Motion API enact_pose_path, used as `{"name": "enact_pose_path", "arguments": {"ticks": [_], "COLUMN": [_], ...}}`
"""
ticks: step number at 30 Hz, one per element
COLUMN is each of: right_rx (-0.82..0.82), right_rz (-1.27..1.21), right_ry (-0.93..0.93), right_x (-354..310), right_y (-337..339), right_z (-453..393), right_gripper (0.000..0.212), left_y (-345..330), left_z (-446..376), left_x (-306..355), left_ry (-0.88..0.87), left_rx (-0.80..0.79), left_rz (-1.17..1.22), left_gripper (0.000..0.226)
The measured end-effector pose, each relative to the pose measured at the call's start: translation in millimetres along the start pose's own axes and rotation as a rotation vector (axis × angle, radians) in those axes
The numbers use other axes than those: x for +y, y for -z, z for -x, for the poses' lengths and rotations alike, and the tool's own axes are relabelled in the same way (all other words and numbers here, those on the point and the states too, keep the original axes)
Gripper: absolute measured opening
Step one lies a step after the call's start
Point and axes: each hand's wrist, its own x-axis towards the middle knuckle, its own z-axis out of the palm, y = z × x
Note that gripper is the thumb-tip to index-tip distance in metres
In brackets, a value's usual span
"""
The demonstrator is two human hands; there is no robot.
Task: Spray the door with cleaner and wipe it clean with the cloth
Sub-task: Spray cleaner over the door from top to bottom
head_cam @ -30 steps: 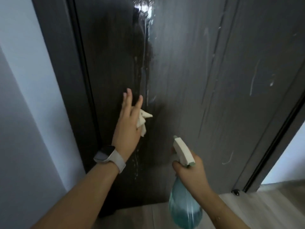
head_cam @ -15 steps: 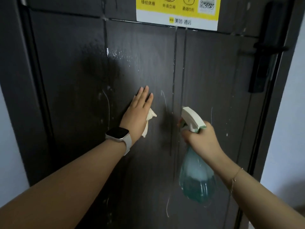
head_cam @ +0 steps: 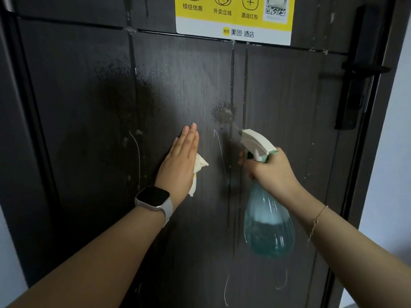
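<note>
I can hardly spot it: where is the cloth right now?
The cloth is pressed flat against the door under the left hand, left of the spray bottle.

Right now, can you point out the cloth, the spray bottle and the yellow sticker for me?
cloth [head_cam: 201,162]: head view, on the white corner peeking out from under the left hand.
spray bottle [head_cam: 268,232]: head view, on its blue-green belly.
yellow sticker [head_cam: 233,21]: head view, on its lower yellow area.
</note>
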Motion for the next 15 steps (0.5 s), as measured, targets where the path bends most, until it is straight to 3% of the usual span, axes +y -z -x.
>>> {"name": "enact_pose_path", "arguments": {"ticks": [10,15], "right_rx": [-0.091,-0.082], "right_rz": [0.03,0.082], "right_ry": [-0.07,-0.14], "right_x": [15.5,35.4], "right_y": [-1.3,-2.7], "right_z": [22.6,30.6], "right_gripper": [0.027,0.007], "left_y": [2.2,1.2], "left_z": [0.7,0.2], "left_x": [1.2,1.5], "left_ry": [-0.005,-0.011], "left_rx": [-0.009,0.004], "left_rz": [-0.027,-0.046], "left_gripper": [0.085,0.084]}}
